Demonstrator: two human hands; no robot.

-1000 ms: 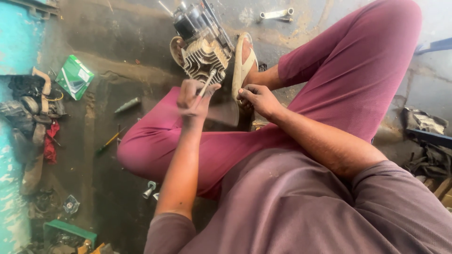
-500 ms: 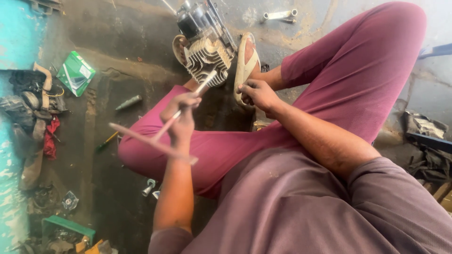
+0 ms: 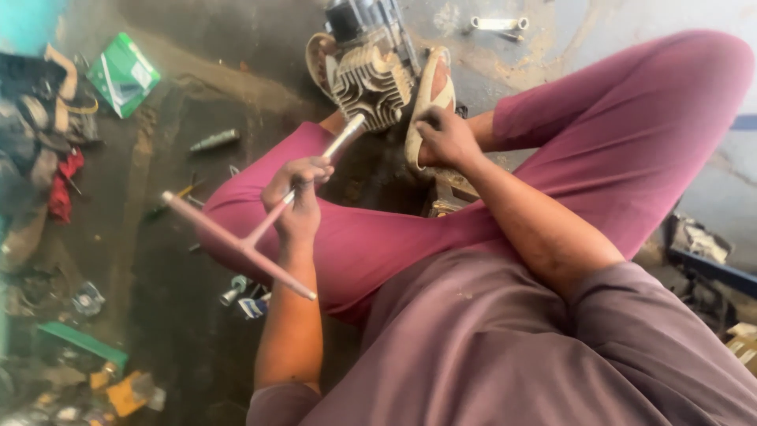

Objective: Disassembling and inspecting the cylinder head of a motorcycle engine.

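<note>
Your pink metal T-handle socket wrench [image 3: 260, 229] meets the finned grey engine cylinder [image 3: 371, 79] on the floor between your legs. Left hand [image 3: 298, 197] curls loosely round its shaft; right hand [image 3: 445, 138] clasps the sandal [image 3: 430, 99]. That light grip could let the socket slip off.

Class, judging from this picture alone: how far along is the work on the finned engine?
Done: nothing shows as removed. In hand: the left hand holds a T-handle wrench, its socket end at the finned engine; the right hand rests beside the engine. Left: the engine looks assembled.
</note>
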